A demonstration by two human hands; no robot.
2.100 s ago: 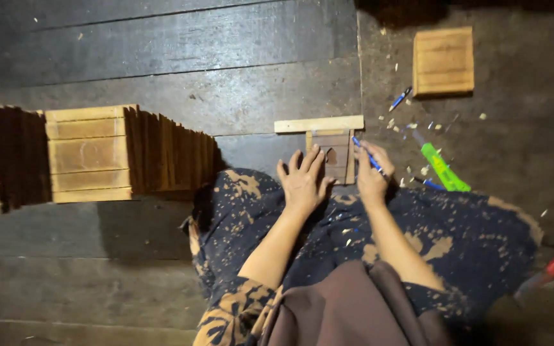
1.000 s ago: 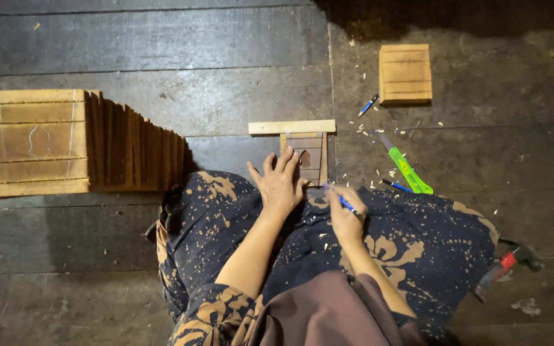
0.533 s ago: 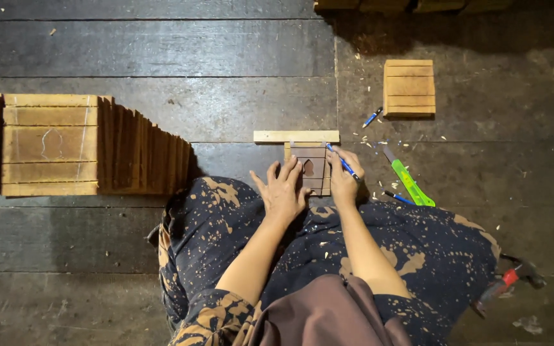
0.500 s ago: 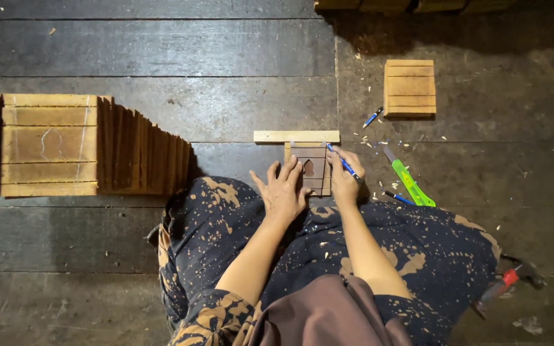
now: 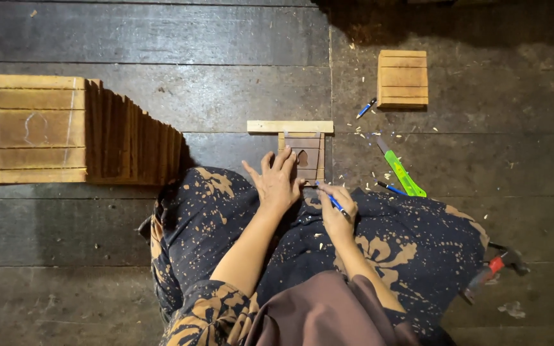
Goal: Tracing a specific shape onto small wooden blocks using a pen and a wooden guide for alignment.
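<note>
Left hand (image 5: 278,182) spread flat, pressing the small slatted wood panel (image 5: 305,154); right hand (image 5: 336,208) pinches a blue pen (image 5: 333,201) just beside the panel. The panel is probably light and stiff, best steadied by its edges.

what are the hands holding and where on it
Right hand grips a blue pen along its barrel; left hand lies flat on the small wooden panel.
</note>
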